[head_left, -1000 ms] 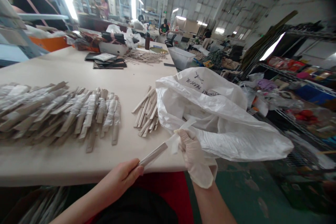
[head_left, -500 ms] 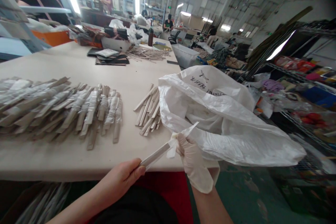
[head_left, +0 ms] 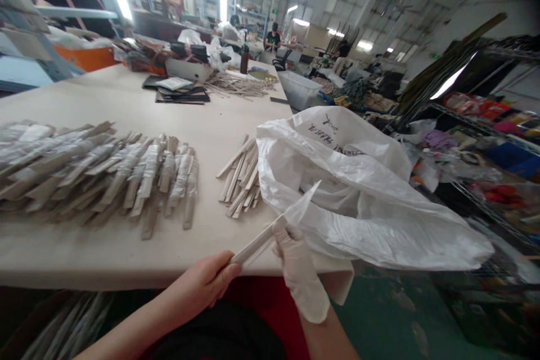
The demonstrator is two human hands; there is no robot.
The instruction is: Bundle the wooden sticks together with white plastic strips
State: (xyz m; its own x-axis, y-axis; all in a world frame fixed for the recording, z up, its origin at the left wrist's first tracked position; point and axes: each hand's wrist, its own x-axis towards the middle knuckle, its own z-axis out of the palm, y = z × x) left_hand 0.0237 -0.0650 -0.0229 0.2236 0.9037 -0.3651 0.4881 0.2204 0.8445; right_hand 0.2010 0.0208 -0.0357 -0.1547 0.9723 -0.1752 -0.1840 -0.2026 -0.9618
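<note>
My left hand (head_left: 211,278), bare, is closed around the lower end of a flat beige strip (head_left: 253,246) that slants up to the right above the table's front edge. At its far end, my right hand (head_left: 295,261), in a pale glove, pinches a thin white plastic film (head_left: 304,203) against the strip. The film's pointed end sticks up over the mouth of a large white plastic bag (head_left: 379,230) with handwriting on it. Loose beige strips (head_left: 241,180) lie left of the bag, partly covered by it. Farther left is a heap of film-wrapped strip bundles (head_left: 122,174).
On the far part of the table (head_left: 228,124) are black flat sheets (head_left: 181,94), a dark bottle (head_left: 244,59) and thin beige strips (head_left: 236,87). A loaded wire shelf (head_left: 506,124) stands at the right. Several people are in the background.
My right hand has shifted slightly left and down along the strip. The white film, bunched with a hanging flap before, now stretches out as a point to the upper right.
</note>
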